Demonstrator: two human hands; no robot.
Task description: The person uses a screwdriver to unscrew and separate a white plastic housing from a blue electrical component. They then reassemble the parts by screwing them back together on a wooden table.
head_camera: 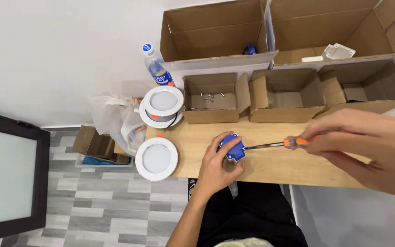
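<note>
My left hand (216,163) grips a small blue plastic part (233,147) and holds it on the wooden table (270,167). My right hand (366,144) holds a screwdriver (277,144) with an orange and clear handle. Its metal tip touches the right side of the blue part. Two round white downlights sit at the table's left end: one (156,158) at the front corner, another (162,105) stacked on a further lamp behind it.
Three small open cardboard boxes line the table's back; the left one (211,98) holds several screws. Two big cardboard boxes (216,32) stand behind. A plastic bottle (156,68) stands by the lamps. A plastic bag (120,119) and a box lie on the floor at left.
</note>
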